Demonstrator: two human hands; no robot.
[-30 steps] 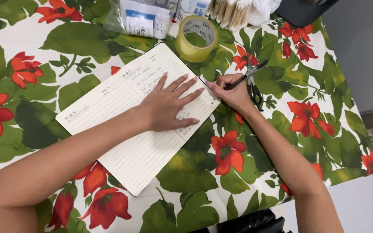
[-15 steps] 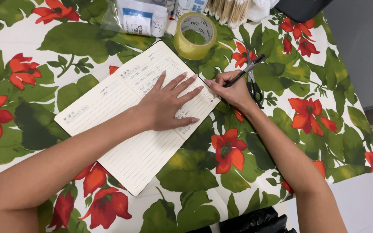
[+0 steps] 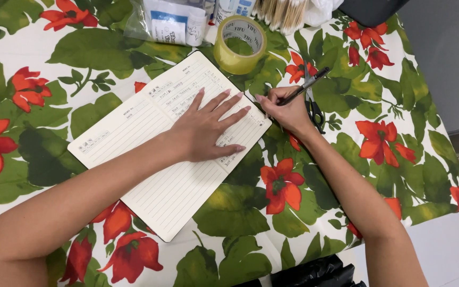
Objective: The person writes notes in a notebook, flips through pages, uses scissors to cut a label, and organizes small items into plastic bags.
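Two bare hands work over an open notebook lying aslant on a desk covered with a cloth of red flowers and green leaves. Left hand: flat on the right-hand lined page, palm down, fingers spread and pointing toward the page's far corner, its grip holding nothing, only pressing the paper. Right hand: just beside the left fingertips at the notebook's right edge, its grip pinched around a dark pen, whose tip meets the page margin and whose barrel slants up and away from the hand. Handwritten lines fill the upper part of the page beyond the left fingers; the lower part, under the forearm, is blank. Scissors lie on the cloth partly under the right hand. Beyond both hands sits a roll of yellowish clear tape, just off the notebook's far corner, with a clear plastic bag to its left.
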